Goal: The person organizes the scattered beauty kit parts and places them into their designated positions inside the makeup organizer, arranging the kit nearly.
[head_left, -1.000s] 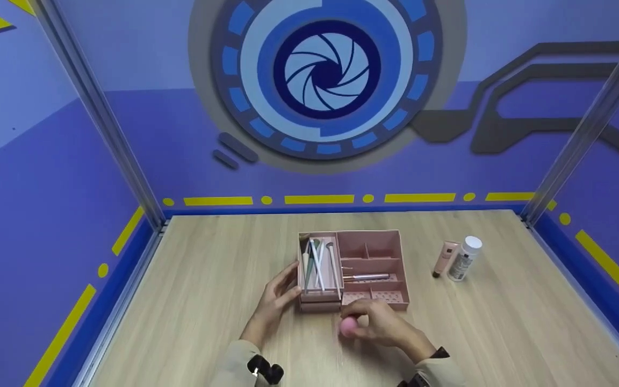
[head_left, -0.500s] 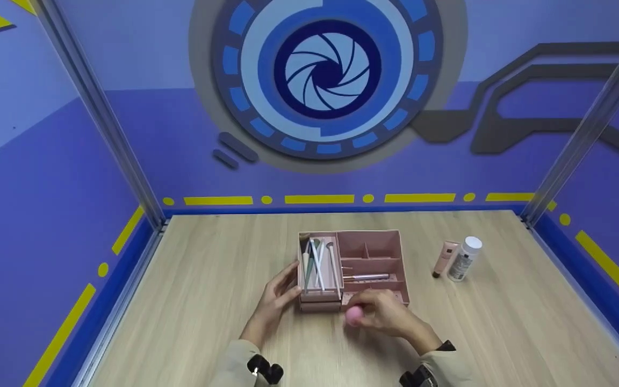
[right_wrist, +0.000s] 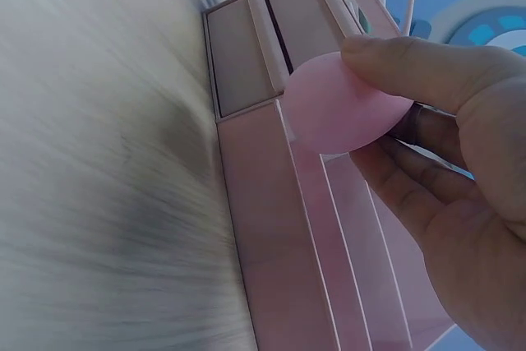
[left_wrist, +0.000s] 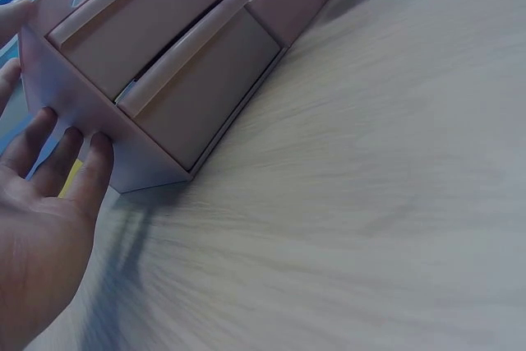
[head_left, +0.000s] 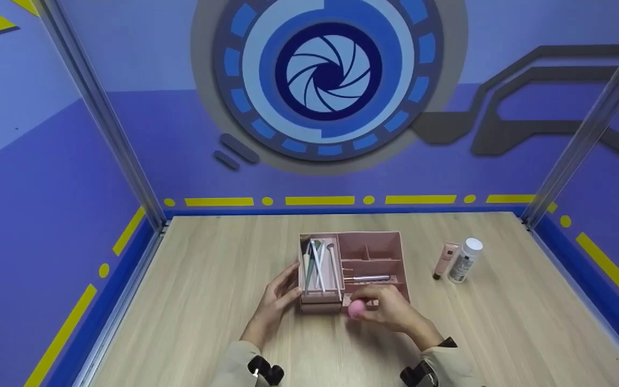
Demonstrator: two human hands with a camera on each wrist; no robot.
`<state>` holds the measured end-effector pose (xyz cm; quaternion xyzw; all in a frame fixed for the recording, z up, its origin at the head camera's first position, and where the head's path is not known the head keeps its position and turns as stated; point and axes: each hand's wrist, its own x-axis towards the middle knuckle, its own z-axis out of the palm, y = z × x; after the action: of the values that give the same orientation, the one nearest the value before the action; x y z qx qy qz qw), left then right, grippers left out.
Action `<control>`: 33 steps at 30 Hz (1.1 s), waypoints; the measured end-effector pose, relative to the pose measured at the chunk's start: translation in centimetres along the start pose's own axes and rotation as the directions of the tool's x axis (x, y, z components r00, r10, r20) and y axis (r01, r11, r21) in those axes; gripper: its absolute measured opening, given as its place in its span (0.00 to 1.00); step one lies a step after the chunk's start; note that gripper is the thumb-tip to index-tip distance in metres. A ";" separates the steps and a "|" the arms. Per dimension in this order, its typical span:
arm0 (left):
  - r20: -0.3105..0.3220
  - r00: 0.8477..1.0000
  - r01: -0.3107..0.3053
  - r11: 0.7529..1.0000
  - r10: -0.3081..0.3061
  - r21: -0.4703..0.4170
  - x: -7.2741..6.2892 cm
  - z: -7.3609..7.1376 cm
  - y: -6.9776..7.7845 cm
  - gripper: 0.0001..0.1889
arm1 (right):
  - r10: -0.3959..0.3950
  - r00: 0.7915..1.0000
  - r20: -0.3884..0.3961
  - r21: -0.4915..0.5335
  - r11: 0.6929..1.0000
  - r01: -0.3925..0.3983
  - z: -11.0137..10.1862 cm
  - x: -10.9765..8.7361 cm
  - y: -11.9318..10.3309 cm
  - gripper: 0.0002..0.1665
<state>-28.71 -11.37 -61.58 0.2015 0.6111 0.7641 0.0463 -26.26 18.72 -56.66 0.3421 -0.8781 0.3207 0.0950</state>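
Observation:
A pink makeup organizer (head_left: 321, 307) stands in the middle of the table, with two drawers on its front left side. Fingertips of my left hand (head_left: 272, 307) rest against its left wall, the fingers fairly straight in the left wrist view. My right hand (head_left: 390, 312) pinches a rounded pink makeup sponge (right_wrist: 337, 108) between thumb and fingers, over the organizer's front right edge. Several makeup brushes (head_left: 317, 263) lie in the upper left tray. One slim shiny tube-like item (head_left: 371, 278) lies in a middle right compartment. The right hand hides part of the front compartments.
A small pink tube (head_left: 444, 260) with a dark cap and a white-capped bottle (head_left: 465, 260) stand to the right of the organizer. Walls with blue and purple panels (head_left: 148, 134) and metal posts enclose the wooden table (head_left: 218, 258).
My right hand has moved the makeup sponge forward and slightly right, from in front of the organizer to its front right edge. My left hand has stayed against the side.

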 end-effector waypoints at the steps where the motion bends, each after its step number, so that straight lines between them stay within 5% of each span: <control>1: -0.001 1.000 0.001 1.000 -0.001 0.004 0.0 0.0 0.0 0.35 | -0.004 1.000 -0.004 -0.003 1.000 0.004 0.0 0.0 0.0 0.16; 12: 0.016 0.999 0.032 0.999 -0.031 -0.012 -0.2 0.0 0.1 0.35 | -0.012 1.000 -0.016 0.006 1.000 0.012 -0.1 0.4 0.4 0.17; 33: 0.006 1.000 0.029 1.000 -0.029 -0.004 -0.2 0.0 0.2 0.36 | 0.144 0.989 -0.037 -0.007 0.989 -0.145 0.2 0.6 1.3 0.20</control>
<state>-28.47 -11.47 -61.44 0.1950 0.6123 0.7638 0.0595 -27.51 19.01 -57.24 0.2714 -0.9002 0.3288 0.0889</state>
